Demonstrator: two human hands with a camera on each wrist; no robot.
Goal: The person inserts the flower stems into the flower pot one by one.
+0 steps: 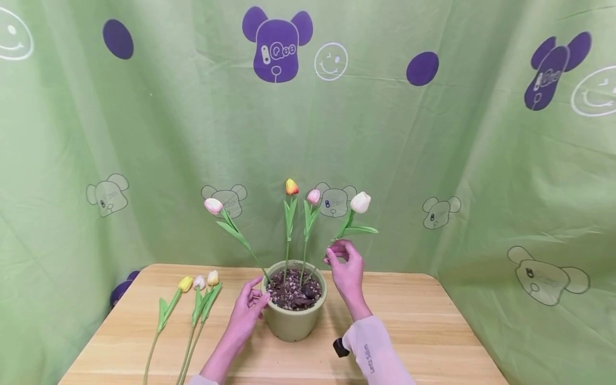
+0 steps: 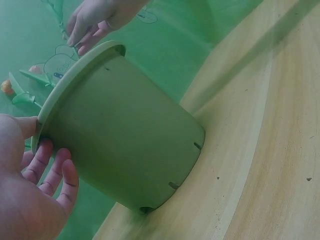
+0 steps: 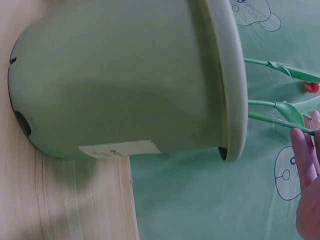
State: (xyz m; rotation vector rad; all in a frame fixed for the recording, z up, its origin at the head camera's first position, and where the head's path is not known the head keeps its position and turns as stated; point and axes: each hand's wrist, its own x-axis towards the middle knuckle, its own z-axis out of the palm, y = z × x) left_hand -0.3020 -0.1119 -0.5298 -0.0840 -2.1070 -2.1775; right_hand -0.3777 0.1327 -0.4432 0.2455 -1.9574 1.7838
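A green flowerpot (image 1: 291, 324) filled with dark, speckled soil (image 1: 289, 299) stands on the table. My left hand (image 1: 246, 309) grips its rim at the left, thumb over the edge and fingers under it, as the left wrist view shows. With thumb and fingers my right hand (image 1: 349, 271) pinches the stem of a white tulip (image 1: 360, 202); the stem's lower end reaches the soil on the pot's right side. Also in the pot, a pink-white tulip (image 1: 214, 206) leans left, while an orange-red tulip (image 1: 291, 186) and a pink tulip (image 1: 313, 197) stand upright.
On the left of the wooden table (image 1: 409, 321) lie a yellow tulip (image 1: 185, 284), a pale lilac tulip (image 1: 199, 282) and a cream tulip (image 1: 213, 277). Green printed curtains (image 1: 375, 133) hang behind and at both sides. A black wrist device (image 1: 340, 347) shows at the right sleeve.
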